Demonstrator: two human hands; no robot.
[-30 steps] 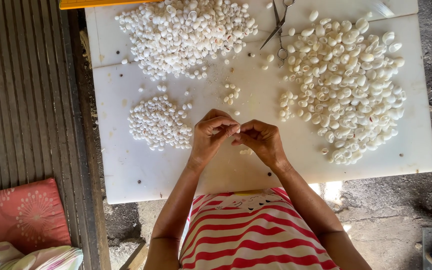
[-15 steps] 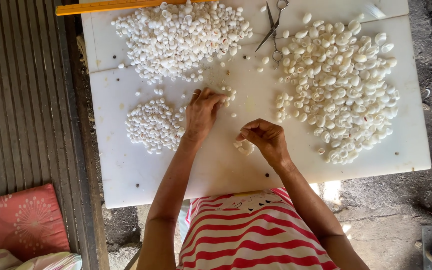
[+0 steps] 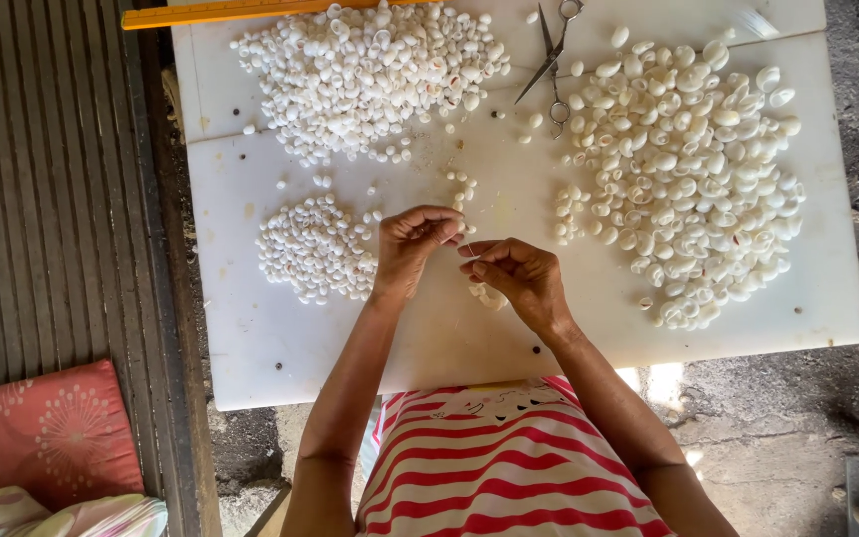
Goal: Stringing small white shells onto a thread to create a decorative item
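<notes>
Small white shell (image 3: pixel 459 231) pinched at the fingertips of the left hand (image 3: pixel 412 244), raised just over the white board (image 3: pixel 251 328) near its middle, between the small heap of tiny shells (image 3: pixel 315 249) and the right hand (image 3: pixel 519 278). Left thumb and forefinger closed on that shell; right thumb and forefinger pressed together opposite, apparently on a fine thread or needle too thin to make out, with a few strung shells (image 3: pixel 486 294) hanging just under the right palm. Likely threading, so best done with both hands kept close and low over the board, shell turned until its opening faces the right fingertips, and the thread end held short so as not to bend. Worth keeping the pinch light on the shell: smooth and rounded, probably quick to slip and roll away among the loose ones. Strung end better left resting on the board than dangling, to spare the thread any pull. Next shells near to hand in the short loose row (image 3: pixel 461 189) just beyond the left fingers. Farther out, a broad pile of small shells (image 3: pixel 370 70) at the top left, a wide spread of larger shells (image 3: pixel 688 169) on the right, scissors (image 3: pixel 549 60) lying between the two, well apart from both hands, and an orange ruler (image 3: pixel 251 12) along the far edge.
</notes>
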